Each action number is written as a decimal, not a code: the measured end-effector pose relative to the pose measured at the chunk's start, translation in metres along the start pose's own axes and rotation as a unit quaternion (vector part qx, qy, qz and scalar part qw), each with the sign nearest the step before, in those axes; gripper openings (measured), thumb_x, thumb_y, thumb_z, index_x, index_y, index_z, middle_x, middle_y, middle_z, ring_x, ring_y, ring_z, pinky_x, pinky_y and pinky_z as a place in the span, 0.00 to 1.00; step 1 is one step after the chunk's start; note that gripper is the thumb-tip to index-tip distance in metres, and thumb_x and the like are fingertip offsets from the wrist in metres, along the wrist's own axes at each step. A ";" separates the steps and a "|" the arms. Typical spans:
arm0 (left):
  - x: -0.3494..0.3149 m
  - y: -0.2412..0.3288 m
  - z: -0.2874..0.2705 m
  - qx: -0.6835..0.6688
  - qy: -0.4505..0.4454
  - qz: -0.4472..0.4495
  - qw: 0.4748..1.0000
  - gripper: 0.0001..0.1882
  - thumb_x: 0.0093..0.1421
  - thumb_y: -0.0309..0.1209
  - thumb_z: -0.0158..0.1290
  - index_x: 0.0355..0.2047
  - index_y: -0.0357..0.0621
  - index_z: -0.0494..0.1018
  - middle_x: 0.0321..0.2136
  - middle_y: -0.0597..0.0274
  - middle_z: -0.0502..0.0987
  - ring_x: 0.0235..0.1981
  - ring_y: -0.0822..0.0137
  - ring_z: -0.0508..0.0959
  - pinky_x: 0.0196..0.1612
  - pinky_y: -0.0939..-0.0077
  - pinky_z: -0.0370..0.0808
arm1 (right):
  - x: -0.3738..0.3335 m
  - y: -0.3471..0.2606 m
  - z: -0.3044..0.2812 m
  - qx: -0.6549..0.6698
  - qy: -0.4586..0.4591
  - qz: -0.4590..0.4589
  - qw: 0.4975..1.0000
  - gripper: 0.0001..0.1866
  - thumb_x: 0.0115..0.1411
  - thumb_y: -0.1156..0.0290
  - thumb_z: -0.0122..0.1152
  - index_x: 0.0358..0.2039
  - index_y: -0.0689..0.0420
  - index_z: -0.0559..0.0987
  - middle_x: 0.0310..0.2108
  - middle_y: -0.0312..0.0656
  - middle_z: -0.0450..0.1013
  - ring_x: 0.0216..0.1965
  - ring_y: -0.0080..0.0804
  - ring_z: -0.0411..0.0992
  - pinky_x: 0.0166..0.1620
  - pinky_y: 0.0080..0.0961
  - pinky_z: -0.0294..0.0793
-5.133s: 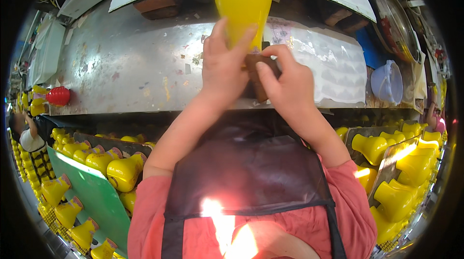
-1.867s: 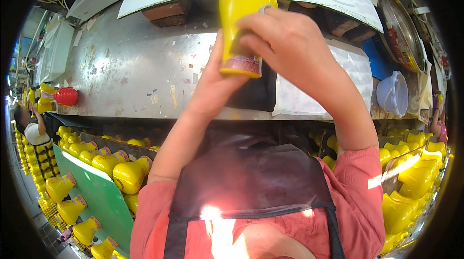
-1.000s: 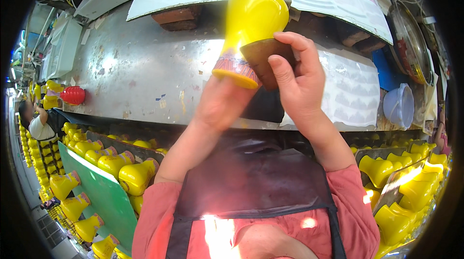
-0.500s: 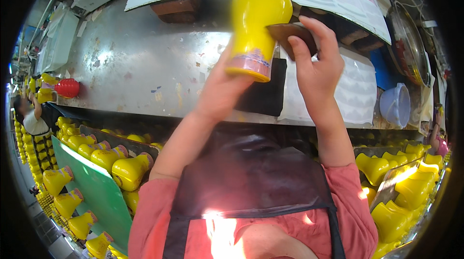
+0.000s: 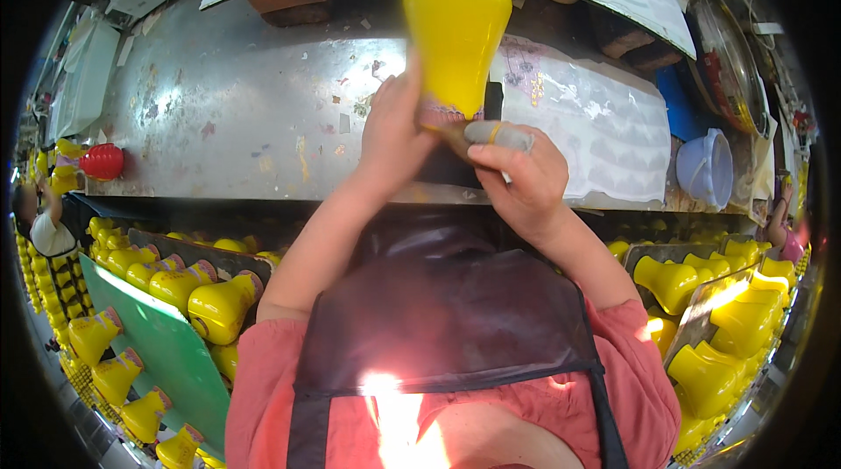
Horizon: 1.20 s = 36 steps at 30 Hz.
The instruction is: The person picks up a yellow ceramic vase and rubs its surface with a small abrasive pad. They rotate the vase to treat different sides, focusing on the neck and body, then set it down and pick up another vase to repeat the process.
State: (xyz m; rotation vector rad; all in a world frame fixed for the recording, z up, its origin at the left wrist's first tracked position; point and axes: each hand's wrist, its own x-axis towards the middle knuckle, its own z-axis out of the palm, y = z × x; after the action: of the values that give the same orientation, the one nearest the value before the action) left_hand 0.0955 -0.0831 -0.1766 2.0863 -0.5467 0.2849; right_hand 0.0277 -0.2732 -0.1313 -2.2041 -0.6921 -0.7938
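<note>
A glossy yellow vase-shaped piece (image 5: 457, 22) stands out over the metal bench, its wide end away from me. A pinkish patterned band (image 5: 438, 112) runs round its narrow near end. My left hand (image 5: 390, 132) is closed round that end from the left, its fingers partly hidden behind the piece. In my right hand (image 5: 530, 176), pinched between thumb and fingers, is a flat brown scraper (image 5: 454, 138), its edge at the patterned band. A grey finger cover (image 5: 499, 134) with a yellow band round it sits on one right finger.
Under the work lies a dark pad (image 5: 451, 173), with a white sheet (image 5: 604, 132) to its right. A pale blue bucket (image 5: 705, 169) stands at the bench's right. Racked yellow pieces (image 5: 219, 307) flank me, beside a green board (image 5: 153, 316). Another person (image 5: 51, 231) is at far left.
My right hand has come down and left, bringing the scraper from the piece's side to its patterned band. The yellow piece has turned in my left hand, its wide end pointing more squarely away.
</note>
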 end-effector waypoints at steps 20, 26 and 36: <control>-0.002 0.004 -0.011 0.086 0.035 0.066 0.993 0.48 0.52 0.37 0.71 0.70 0.39 0.63 0.64 0.46 0.72 0.65 0.45 0.70 0.68 0.51 0.62 | 0.032 0.004 -0.010 -0.182 0.038 0.052 0.981 0.18 0.50 0.85 0.75 0.41 0.54 0.86 0.36 0.44 0.83 0.34 0.37 0.82 0.39 0.28 0.81; 0.007 -0.002 -0.003 -0.029 -0.026 -0.008 0.999 0.51 0.46 0.38 0.73 0.69 0.44 0.64 0.53 0.52 0.78 0.61 0.48 0.73 0.67 0.45 0.60 | 0.007 -0.008 -0.007 -0.073 -0.008 0.076 0.994 0.17 0.48 0.83 0.77 0.39 0.54 0.86 0.37 0.44 0.84 0.33 0.39 0.81 0.40 0.27 0.79; -0.006 -0.001 -0.004 -0.062 -0.026 -0.007 0.998 0.56 0.49 0.40 0.70 0.73 0.40 0.54 0.66 0.42 0.65 0.67 0.42 0.64 0.71 0.48 0.57 | 0.031 -0.010 -0.013 -0.082 -0.043 0.051 0.994 0.17 0.55 0.81 0.74 0.46 0.56 0.84 0.37 0.45 0.82 0.32 0.38 0.80 0.37 0.28 0.80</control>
State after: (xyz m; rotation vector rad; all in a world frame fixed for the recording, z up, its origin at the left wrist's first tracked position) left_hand 0.0909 -0.0778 -0.1781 1.9798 -0.5671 0.1851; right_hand 0.0375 -0.2695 -0.0983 -2.4128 -0.5688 -0.7294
